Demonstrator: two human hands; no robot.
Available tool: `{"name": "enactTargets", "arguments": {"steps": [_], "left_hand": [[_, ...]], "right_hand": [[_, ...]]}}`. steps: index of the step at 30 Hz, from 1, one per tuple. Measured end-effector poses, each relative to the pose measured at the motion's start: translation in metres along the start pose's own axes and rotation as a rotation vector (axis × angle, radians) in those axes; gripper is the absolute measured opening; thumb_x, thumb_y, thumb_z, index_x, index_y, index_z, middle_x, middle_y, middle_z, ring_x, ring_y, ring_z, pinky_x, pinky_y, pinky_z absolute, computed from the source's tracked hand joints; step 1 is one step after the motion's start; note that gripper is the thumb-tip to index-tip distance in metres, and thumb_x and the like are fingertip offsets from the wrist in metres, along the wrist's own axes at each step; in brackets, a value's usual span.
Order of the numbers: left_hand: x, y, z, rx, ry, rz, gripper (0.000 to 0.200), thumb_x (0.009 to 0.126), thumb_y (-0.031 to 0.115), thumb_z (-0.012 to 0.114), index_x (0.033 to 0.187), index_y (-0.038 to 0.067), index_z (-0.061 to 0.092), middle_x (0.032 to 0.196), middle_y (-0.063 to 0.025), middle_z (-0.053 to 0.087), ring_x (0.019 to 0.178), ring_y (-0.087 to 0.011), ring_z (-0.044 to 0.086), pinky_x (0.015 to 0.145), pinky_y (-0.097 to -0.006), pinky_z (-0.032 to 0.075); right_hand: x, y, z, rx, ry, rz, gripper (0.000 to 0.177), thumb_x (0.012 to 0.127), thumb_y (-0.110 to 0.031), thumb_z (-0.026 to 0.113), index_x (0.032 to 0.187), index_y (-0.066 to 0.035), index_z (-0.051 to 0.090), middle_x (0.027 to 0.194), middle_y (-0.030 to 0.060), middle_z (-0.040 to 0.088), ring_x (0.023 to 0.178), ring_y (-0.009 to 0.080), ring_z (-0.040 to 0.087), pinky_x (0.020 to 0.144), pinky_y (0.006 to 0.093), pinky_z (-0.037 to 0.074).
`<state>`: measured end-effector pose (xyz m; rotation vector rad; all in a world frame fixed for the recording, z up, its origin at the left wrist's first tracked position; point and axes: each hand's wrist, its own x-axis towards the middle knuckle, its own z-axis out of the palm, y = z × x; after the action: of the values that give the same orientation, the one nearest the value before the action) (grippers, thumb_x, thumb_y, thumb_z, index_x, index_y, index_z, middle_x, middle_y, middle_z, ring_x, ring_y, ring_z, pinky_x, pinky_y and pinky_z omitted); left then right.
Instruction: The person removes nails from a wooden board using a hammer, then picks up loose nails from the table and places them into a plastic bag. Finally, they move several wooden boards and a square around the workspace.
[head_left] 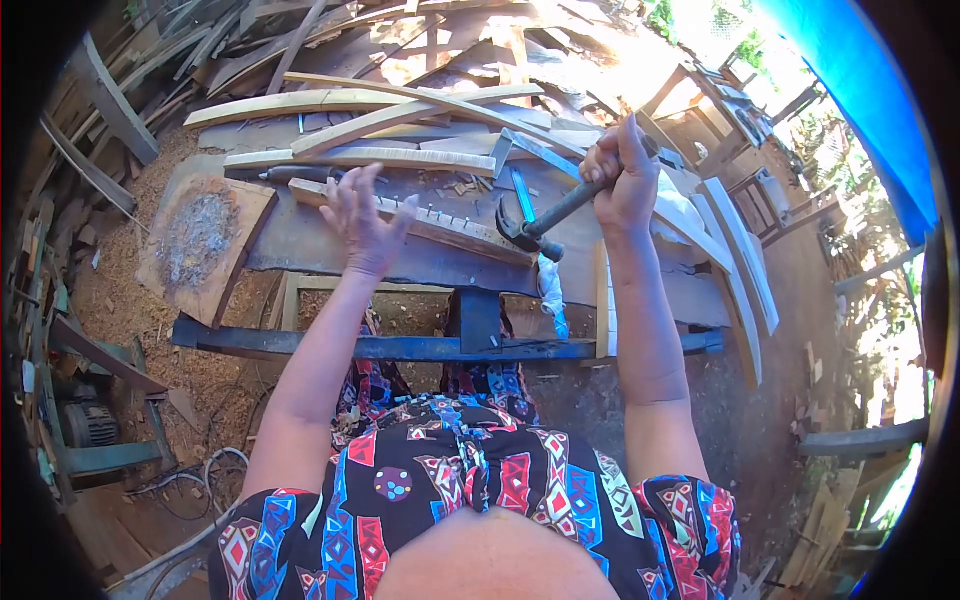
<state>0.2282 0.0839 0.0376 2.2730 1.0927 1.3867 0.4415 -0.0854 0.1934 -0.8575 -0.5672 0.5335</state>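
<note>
My right hand (627, 180) is wrapped round the handle of a claw hammer (575, 208), its thumb pointing up. The hammer's head hangs just over the right end of a wooden piece (460, 232) with several nails standing up along its top. My left hand (368, 222) is over the left part of that piece, fingers spread; whether it touches the wood I cannot tell. A blue strip (522, 192) lies behind the hammer head, and a white wrapped bundle (550, 287) hangs at the bench's near edge.
Curved wooden strips (400, 158) lie across the back of the bench (420, 262). A slab with a rough grey patch (195, 235) is at the left. More curved pieces (735, 250) lean at the right. A motor (92, 425) sits low at the left.
</note>
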Motion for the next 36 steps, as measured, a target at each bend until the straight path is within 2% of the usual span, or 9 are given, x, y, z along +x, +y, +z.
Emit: {"name": "enactTargets", "arguments": {"steps": [5,6,8,16,23,27,31,33,36], "left_hand": [[0.008,0.074,-0.005,0.222,-0.374,0.267,0.037,0.072,0.035,0.071,0.107,0.022,0.066,0.13,-0.005,0.044,0.139,-0.0332,0.017,0.102,-0.0724,0.0],[0.008,0.081,-0.001,0.223,-0.372,0.27,0.037,0.072,0.035,0.071,0.107,0.022,0.066,0.13,-0.005,0.044,0.139,-0.0332,0.017,0.102,-0.0724,0.0],[0.01,0.091,0.008,0.147,-0.669,0.209,0.029,0.072,0.032,0.07,0.1,0.024,0.071,0.129,-0.0028,0.046,0.14,-0.0326,0.013,0.104,-0.0708,-0.006],[0.005,0.093,0.03,0.004,-0.848,0.233,0.021,0.071,0.023,0.067,0.091,0.018,0.073,0.121,0.0047,0.057,0.138,-0.0266,0.025,0.104,-0.0711,-0.005],[0.024,0.085,0.019,-0.095,-0.672,0.385,0.012,0.074,0.017,0.066,0.084,0.016,0.073,0.097,0.0056,0.066,0.133,-0.0252,0.034,0.105,-0.0702,-0.003],[0.046,0.087,0.023,0.237,-0.77,0.429,0.011,0.078,0.024,0.065,0.082,0.017,0.072,0.103,0.0061,0.065,0.134,-0.025,0.033,0.106,-0.069,0.0],[0.048,0.083,0.041,0.317,-0.889,0.391,0.017,0.078,0.025,0.064,0.092,0.018,0.071,0.107,0.0025,0.064,0.134,-0.026,0.033,0.106,-0.0683,0.0],[0.046,0.064,0.044,0.172,-0.573,0.34,0.028,0.078,0.027,0.062,0.104,0.016,0.068,0.116,-0.0042,0.061,0.132,-0.0278,0.035,0.106,-0.0676,0.007],[0.055,0.03,0.026,0.086,-0.473,0.173,0.041,0.078,0.031,0.064,0.115,0.015,0.062,0.123,-0.0054,0.056,0.132,-0.0292,0.035,0.106,-0.0643,0.012]], "right_hand": [[-0.008,0.0,-0.001,-0.002,-0.06,-0.038,0.034,0.09,-0.028,0.063,0.066,-0.006,0.053,0.05,-0.0032,0.033,0.044,0.0085,0.033,0.046,0.0257,0.033],[-0.01,0.0,-0.001,0.001,-0.06,-0.042,0.034,0.09,-0.028,0.063,0.066,-0.006,0.053,0.05,-0.0032,0.033,0.044,0.0085,0.033,0.046,0.0257,0.033],[-0.012,-0.001,-0.003,0.03,-0.068,-0.034,0.033,0.09,-0.028,0.063,0.067,-0.006,0.054,0.05,-0.0033,0.033,0.044,0.0082,0.034,0.047,0.0257,0.033],[-0.014,-0.003,-0.012,0.082,-0.083,-0.045,0.032,0.09,-0.027,0.062,0.067,-0.006,0.055,0.051,-0.0038,0.034,0.045,0.0076,0.033,0.046,0.0249,0.032],[-0.015,-0.003,-0.011,0.08,-0.096,-0.044,0.029,0.091,-0.025,0.062,0.069,-0.007,0.055,0.051,-0.004,0.034,0.045,0.007,0.034,0.046,0.0245,0.031],[-0.016,-0.002,-0.006,0.083,-0.107,-0.033,0.029,0.091,-0.024,0.062,0.068,-0.006,0.055,0.051,-0.0037,0.036,0.044,0.0068,0.035,0.046,0.0244,0.031],[-0.017,0.001,0.0,0.044,-0.106,-0.059,0.028,0.09,-0.023,0.063,0.068,-0.005,0.056,0.051,-0.0036,0.038,0.044,0.0063,0.035,0.045,0.0239,0.032],[-0.018,0.003,0.001,0.038,-0.111,-0.062,0.028,0.089,-0.022,0.064,0.068,-0.005,0.056,0.051,-0.0036,0.039,0.044,0.0061,0.035,0.044,0.0237,0.031],[-0.017,0.003,0.0,0.05,-0.113,-0.05,0.028,0.088,-0.022,0.065,0.068,-0.005,0.057,0.051,-0.0034,0.04,0.043,0.0058,0.036,0.044,0.0236,0.032]]}}
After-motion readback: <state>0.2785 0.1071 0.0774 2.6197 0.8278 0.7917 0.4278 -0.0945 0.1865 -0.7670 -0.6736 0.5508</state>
